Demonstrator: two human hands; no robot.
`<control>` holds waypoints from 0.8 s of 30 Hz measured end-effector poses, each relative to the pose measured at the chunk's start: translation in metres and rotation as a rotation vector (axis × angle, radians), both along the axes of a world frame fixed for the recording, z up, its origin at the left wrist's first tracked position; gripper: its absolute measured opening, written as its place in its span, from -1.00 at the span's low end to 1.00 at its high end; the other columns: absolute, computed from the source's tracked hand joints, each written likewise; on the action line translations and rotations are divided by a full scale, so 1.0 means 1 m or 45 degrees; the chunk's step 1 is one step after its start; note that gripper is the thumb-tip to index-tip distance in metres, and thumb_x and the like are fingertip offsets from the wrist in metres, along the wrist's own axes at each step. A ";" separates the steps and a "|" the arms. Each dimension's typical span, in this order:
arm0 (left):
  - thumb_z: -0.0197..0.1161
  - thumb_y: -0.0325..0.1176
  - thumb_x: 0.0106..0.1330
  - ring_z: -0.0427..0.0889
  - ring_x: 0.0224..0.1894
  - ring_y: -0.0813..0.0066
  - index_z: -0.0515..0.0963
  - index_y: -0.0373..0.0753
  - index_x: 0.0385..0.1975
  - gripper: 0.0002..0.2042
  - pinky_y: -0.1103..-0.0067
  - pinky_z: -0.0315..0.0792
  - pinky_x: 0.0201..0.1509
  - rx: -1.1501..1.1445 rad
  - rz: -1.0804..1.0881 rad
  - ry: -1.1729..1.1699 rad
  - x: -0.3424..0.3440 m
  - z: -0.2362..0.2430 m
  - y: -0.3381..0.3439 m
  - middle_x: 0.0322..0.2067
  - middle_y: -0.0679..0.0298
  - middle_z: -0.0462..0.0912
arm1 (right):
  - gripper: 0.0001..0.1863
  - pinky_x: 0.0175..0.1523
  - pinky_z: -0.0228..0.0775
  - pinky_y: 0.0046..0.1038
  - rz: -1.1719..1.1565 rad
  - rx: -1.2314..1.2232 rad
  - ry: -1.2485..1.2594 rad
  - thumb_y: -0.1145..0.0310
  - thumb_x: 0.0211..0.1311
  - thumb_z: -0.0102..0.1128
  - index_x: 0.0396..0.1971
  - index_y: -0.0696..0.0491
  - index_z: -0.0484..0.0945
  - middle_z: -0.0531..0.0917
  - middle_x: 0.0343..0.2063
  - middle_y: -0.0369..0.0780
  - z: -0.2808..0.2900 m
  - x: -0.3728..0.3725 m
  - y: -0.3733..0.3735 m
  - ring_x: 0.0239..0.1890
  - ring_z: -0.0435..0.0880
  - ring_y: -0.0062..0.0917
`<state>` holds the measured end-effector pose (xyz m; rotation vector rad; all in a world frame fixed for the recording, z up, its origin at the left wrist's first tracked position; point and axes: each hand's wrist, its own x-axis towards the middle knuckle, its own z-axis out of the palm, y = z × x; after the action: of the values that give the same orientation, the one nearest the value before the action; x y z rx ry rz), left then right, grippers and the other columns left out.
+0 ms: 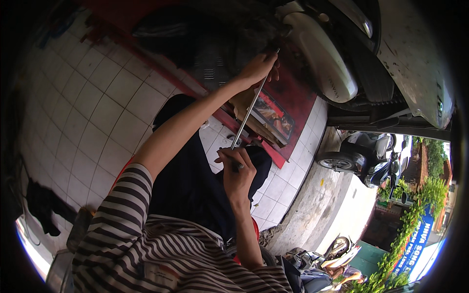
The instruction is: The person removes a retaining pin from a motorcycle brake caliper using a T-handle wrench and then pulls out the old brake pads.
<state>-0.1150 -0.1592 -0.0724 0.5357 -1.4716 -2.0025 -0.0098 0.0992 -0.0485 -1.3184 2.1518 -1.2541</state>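
A long, thin metal rod [250, 108] runs at a slant between my two hands. My right hand [239, 175] is closed around its lower end, where something dark shows between the fingers. Farther up, my left hand [260, 69] has its fingers curled on the rod near the upper end, and the tip shows just past them. What kind of tool it is, I cannot tell. Beyond my left hand stands a motorbike with a silver exhaust cover [323, 61]. The parts right by the rod's tip are lost in shadow.
Below the rod, a cardboard box with a printed picture [273, 113] lies on a red platform [304, 100]. White floor tiles [124, 88] spread to the left. At the right, a parked motorbike [373, 156] stands outside, and a person [349, 274] is near another bike.
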 end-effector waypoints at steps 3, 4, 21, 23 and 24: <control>-0.14 0.05 0.57 0.53 -0.60 0.61 0.53 -0.21 -0.29 -0.54 0.57 0.39 -0.45 -0.021 -0.003 0.007 -0.020 0.006 -0.014 -0.55 0.26 0.70 | -0.95 -0.38 0.51 -0.52 -0.011 -0.018 0.065 0.60 0.26 0.33 -0.30 0.25 0.68 0.68 -0.38 -0.16 0.007 -0.020 -0.013 -0.43 0.77 -0.48; -0.14 0.05 0.57 0.53 -0.60 0.61 0.53 -0.21 -0.30 -0.54 0.57 0.39 -0.45 -0.020 -0.014 0.009 -0.025 0.008 -0.017 -0.55 0.26 0.70 | -0.95 -0.38 0.50 -0.52 -0.012 -0.020 0.090 0.60 0.26 0.33 -0.30 0.25 0.68 0.68 -0.38 -0.16 0.008 -0.025 -0.016 -0.43 0.77 -0.48; -0.12 -0.11 0.53 0.58 -0.64 0.50 0.53 -0.25 -0.29 -0.63 0.54 0.44 -0.54 0.038 0.006 -0.020 -0.055 0.022 -0.040 -0.51 0.18 0.75 | -0.96 -0.27 0.50 -0.48 -0.120 0.004 0.130 0.54 0.27 0.32 -0.34 0.18 0.70 0.72 -0.39 -0.21 0.024 -0.050 -0.039 -0.43 0.74 -0.46; -0.13 -0.05 0.55 0.58 -0.57 0.59 0.54 -0.21 -0.23 -0.61 0.57 0.43 -0.46 0.095 -0.005 -0.028 -0.052 0.019 -0.043 -0.46 0.24 0.75 | -0.93 -0.34 0.46 -0.51 -0.108 -0.027 0.170 0.52 0.35 0.26 -0.31 0.18 0.68 0.71 -0.43 -0.20 0.026 -0.055 -0.043 -0.49 0.74 -0.52; -0.13 -0.02 0.57 0.58 -0.53 0.63 0.55 -0.20 -0.20 -0.60 0.59 0.42 -0.42 0.123 -0.021 -0.027 -0.053 0.020 -0.042 -0.43 0.27 0.76 | -0.93 -0.35 0.46 -0.52 -0.098 -0.042 0.185 0.52 0.34 0.27 -0.31 0.19 0.68 0.71 -0.45 -0.20 0.026 -0.056 -0.043 -0.48 0.74 -0.53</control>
<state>-0.1676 -0.2010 -0.0526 0.5887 -1.4015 -2.0952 -0.0663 0.0561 -0.0223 -1.3913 2.3107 -1.2635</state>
